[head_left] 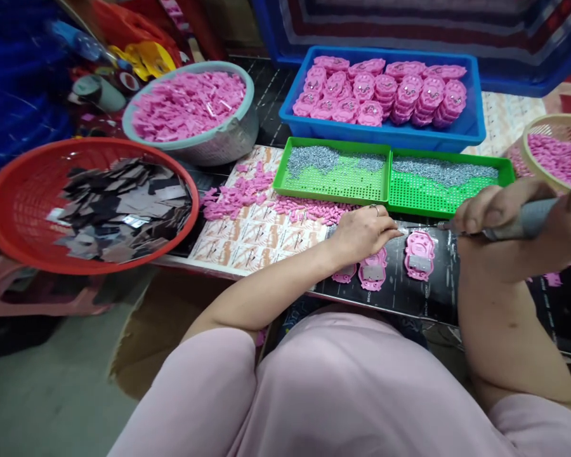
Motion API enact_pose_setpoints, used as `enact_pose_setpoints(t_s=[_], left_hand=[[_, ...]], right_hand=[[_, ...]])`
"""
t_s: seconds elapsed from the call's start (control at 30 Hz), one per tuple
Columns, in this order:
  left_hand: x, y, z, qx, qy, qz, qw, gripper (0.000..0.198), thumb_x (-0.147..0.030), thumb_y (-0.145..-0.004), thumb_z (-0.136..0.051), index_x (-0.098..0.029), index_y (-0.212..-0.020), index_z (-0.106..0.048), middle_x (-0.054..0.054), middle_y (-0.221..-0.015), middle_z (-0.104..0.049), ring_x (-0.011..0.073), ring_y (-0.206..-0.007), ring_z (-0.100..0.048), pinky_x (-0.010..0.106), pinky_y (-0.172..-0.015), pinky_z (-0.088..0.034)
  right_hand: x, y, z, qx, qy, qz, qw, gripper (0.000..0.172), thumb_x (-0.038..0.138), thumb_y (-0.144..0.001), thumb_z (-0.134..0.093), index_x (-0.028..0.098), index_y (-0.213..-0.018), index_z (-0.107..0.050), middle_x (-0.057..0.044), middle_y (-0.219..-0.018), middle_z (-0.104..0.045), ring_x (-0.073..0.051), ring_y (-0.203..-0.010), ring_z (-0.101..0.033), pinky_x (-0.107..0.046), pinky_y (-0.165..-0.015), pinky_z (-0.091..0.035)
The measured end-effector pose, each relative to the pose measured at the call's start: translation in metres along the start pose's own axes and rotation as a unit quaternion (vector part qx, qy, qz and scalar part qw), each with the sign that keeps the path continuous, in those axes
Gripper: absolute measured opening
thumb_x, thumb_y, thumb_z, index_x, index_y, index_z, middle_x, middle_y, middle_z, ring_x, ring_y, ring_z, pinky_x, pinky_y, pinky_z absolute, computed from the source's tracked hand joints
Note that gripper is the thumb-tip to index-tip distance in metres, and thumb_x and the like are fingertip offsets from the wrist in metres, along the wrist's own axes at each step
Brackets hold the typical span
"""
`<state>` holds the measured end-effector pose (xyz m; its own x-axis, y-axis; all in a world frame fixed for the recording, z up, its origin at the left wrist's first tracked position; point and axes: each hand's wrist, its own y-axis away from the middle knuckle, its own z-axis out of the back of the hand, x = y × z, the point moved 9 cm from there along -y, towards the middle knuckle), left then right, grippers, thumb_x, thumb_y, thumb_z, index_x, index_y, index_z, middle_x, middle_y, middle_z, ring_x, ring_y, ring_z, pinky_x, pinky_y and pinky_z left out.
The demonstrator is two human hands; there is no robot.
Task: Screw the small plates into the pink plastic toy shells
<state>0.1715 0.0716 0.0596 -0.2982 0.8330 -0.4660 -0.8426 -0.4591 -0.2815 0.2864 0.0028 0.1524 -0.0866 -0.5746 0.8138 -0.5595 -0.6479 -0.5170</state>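
My right hand (499, 209) is wrapped round the grey handle of a screwdriver (528, 219), whose thin shaft points left. My left hand (365, 231) is closed in a pinch beside the tip of that shaft; whatever sits between the fingertips is too small to make out. Just below lie pink plastic casings, each with a grey metal plate: one (419, 255) stands apart, and another (373, 270) is under my left hand, partly covering a third (345, 274). Green trays (333, 184) of small silvery screws are right behind my hands.
A blue bin (380, 133) of stacked pink casings stands at the back. On the left are a red basket (9, 209) of dark and grey plates and a grey-green basin (228, 136) of pink parts. Loose pink pieces (240, 193) lie beside the trays; a cream basket (533, 136) is far right.
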Motion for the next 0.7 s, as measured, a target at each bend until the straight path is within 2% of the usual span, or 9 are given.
enact_pose_setpoints(t_s=[0.1, 0.17, 0.3, 0.43, 0.5, 0.57, 0.63, 0.7], left_hand=[[0.0, 0.014, 0.003, -0.02, 0.024, -0.018, 0.999, 0.022, -0.035, -0.092, -0.059, -0.019, -0.096, -0.073, 0.004, -0.093, -0.07, 0.0133, -0.084, -0.065, 0.025, -0.076, -0.049], [0.002, 0.023, 0.005, -0.028, 0.062, -0.019, 0.997, 0.019, -0.032, -0.091, -0.061, -0.018, -0.096, -0.073, 0.004, -0.093, -0.071, 0.0125, -0.084, -0.065, 0.024, -0.078, -0.049], [0.006, 0.037, 0.008, -0.052, 0.143, -0.009, 0.988, 0.015, -0.025, -0.089, -0.063, -0.017, -0.098, -0.073, 0.005, -0.094, -0.071, 0.0111, -0.085, -0.066, 0.023, -0.08, -0.051], [0.004, 0.045, 0.009, -0.072, 0.183, -0.016, 0.98, 0.014, -0.024, -0.089, -0.064, -0.017, -0.096, -0.073, 0.005, -0.092, -0.072, 0.0107, -0.083, -0.067, 0.023, -0.078, -0.052], [0.002, 0.047, 0.01, -0.082, 0.188, -0.024, 0.978, 0.013, -0.024, -0.089, -0.063, -0.016, -0.093, -0.073, 0.005, -0.09, -0.072, 0.0108, -0.083, -0.067, 0.023, -0.077, -0.052], [-0.003, 0.049, 0.012, -0.091, 0.176, -0.044, 0.979, 0.013, -0.023, -0.09, -0.062, -0.015, -0.09, -0.072, 0.005, -0.088, -0.071, 0.0111, -0.083, -0.067, 0.023, -0.078, -0.052], [-0.008, 0.052, 0.013, -0.095, 0.14, -0.067, 0.983, 0.016, -0.024, -0.092, -0.059, -0.014, -0.088, -0.071, 0.006, -0.087, -0.071, 0.012, -0.084, -0.066, 0.024, -0.079, -0.052], [-0.012, 0.054, 0.013, -0.092, 0.095, -0.081, 0.988, 0.02, -0.026, -0.094, -0.056, -0.014, -0.088, -0.07, 0.006, -0.086, -0.07, 0.0132, -0.085, -0.065, 0.025, -0.081, -0.051]], right_hand=[[0.013, 0.013, -0.017, 0.07, -0.035, 0.031, 0.996, 0.055, 0.052, -0.084, -0.056, 0.017, -0.047, -0.036, 0.004, -0.043, -0.027, -0.008, -0.035, -0.042, -0.023, -0.032, -0.034], [0.015, 0.02, -0.024, 0.094, -0.037, 0.023, 0.995, 0.054, 0.052, -0.086, -0.053, 0.016, -0.049, -0.037, 0.004, -0.044, -0.029, -0.007, -0.036, -0.043, -0.023, -0.035, -0.037], [0.011, 0.03, -0.026, 0.086, -0.058, -0.022, 0.994, 0.05, 0.052, -0.082, -0.055, 0.018, -0.048, -0.041, 0.003, -0.043, -0.031, -0.009, -0.038, -0.044, -0.028, -0.037, -0.038], [0.017, 0.035, -0.031, 0.097, -0.098, -0.009, 0.99, 0.04, 0.043, -0.084, -0.058, 0.02, -0.051, -0.054, 0.003, -0.047, -0.036, -0.009, -0.039, -0.045, -0.028, -0.036, -0.039], [0.02, 0.038, -0.036, 0.122, -0.099, 0.005, 0.988, 0.03, 0.042, -0.086, -0.057, 0.027, -0.062, -0.065, 0.003, -0.048, -0.039, -0.009, -0.039, -0.046, -0.027, -0.036, -0.041], [0.022, 0.039, -0.035, 0.122, -0.084, 0.012, 0.989, 0.016, 0.044, -0.086, -0.058, 0.038, -0.083, -0.072, 0.004, -0.047, -0.04, -0.009, -0.036, -0.044, -0.026, -0.033, -0.04], [0.02, 0.04, -0.032, 0.11, -0.069, 0.012, 0.991, 0.02, 0.046, -0.083, -0.06, 0.044, -0.101, -0.07, 0.006, -0.047, -0.041, -0.009, -0.034, -0.042, -0.026, -0.031, -0.039], [0.018, 0.041, -0.028, 0.106, -0.064, 0.013, 0.992, 0.029, 0.047, -0.081, -0.062, 0.045, -0.11, -0.066, 0.007, -0.048, -0.044, -0.01, -0.033, -0.042, -0.026, -0.03, -0.04]])
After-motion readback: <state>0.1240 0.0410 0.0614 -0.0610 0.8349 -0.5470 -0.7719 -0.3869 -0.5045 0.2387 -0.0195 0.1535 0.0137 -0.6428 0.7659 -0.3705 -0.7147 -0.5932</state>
